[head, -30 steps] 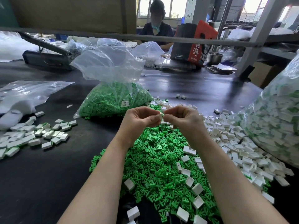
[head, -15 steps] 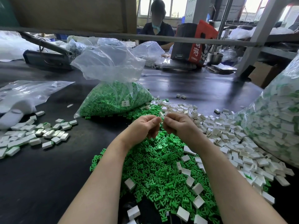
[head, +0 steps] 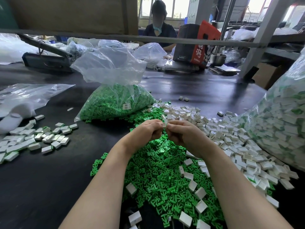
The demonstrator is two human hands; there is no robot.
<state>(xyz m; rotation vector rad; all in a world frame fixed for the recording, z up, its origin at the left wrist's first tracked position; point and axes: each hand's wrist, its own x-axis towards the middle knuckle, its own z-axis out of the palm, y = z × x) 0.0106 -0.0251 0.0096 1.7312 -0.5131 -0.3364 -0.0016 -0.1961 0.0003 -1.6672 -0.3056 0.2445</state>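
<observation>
The left hand and the right hand are held together above the desk, with the knuckles turned toward the camera. The fingers of both hands are curled, and a small white piece is pinched between the fingertips of the two hands. Most of the piece is covered by the fingers, so it cannot be told whether a green part is fitted to it.

The white piece is held clear of the desk, over the far part of the green pile, which is spread beneath both wrists and forearms. A white pile is spread to the right of the green pile and touches it. Single white pieces are scattered over the green ones.

A clear bag of green pieces is stood just behind the green pile, with its mouth open. A large bag of white pieces is placed at the right edge, against the white pile. A separate group of white blocks, some with green showing, is laid out well apart to the left. A flat clear bag is lying behind that group.
</observation>
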